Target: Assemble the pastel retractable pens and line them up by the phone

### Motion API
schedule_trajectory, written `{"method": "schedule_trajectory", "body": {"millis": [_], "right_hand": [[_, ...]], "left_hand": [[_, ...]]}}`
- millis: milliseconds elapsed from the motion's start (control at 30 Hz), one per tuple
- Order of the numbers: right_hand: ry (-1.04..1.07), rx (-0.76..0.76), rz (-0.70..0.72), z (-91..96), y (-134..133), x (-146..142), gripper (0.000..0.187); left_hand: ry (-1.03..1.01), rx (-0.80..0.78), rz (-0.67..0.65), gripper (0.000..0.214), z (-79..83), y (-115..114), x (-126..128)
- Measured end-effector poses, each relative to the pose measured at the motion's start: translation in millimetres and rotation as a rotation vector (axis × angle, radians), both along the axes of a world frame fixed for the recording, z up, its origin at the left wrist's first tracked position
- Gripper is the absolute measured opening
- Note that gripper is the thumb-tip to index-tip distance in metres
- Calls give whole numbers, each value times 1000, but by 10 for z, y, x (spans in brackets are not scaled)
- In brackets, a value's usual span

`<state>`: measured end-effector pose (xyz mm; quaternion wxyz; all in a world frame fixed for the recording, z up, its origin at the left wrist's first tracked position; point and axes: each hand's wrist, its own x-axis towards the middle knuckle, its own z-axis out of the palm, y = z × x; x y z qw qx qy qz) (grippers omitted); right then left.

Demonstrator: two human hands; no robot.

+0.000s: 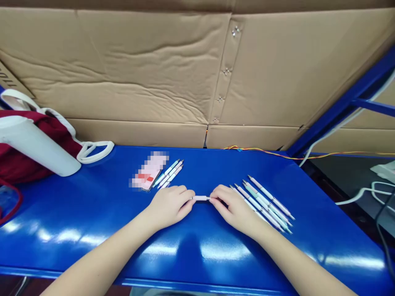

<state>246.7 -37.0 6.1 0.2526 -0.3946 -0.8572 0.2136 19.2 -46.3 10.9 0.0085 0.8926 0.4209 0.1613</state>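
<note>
The left hand [169, 206] and right hand [236, 206] pinch opposite ends of a short pale pen barrel [200, 198], their grips closed on it over the blue bench [77, 205]. A spread of pens [262, 203] lies just beside the right hand; a smaller bunch of pens [169, 174] lies beside a blurred phone [150, 170], beyond the left hand.

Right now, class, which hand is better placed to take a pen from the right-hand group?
Probably the right hand: it lies beside those pens; the left hand is beyond the short pale piece both pinch.

Head-worn camera looks forward and down on left hand [169, 207] and right hand [236, 207].
</note>
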Motion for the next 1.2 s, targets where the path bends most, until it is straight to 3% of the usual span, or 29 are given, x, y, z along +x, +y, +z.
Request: {"method": "schedule_trajectory", "body": {"millis": [133, 300, 500, 700, 900, 1100, 1200], "right_hand": [[13, 2, -23, 28, -7, -21, 16], [-89, -22, -2, 22, -9, -36, 25], [-16, -15, -14, 11, -19, -19, 8], [-51, -35, -27, 9, 4, -4, 25], [14, -44, -25, -7, -11, -7, 4], [-93, -32, -10, -17, -18, -27, 19], [-90, -44, -25, -21, -39, -36, 9]], "left_hand": [[-35, -24, -7, 25, -31, 5, -12], [-29, -22, -36, 26, -63, 12, -13], [-37, -94, -39, 25, -41, 11, -4], [-50, -135, -39, 24, -51, 15, -3], [-41, -132, -45, 25, -56, 15, -12], [-53, -122, -46, 23, -64, 14, -24], [-44, -129, -55, 23, -66, 18, -21]]}}
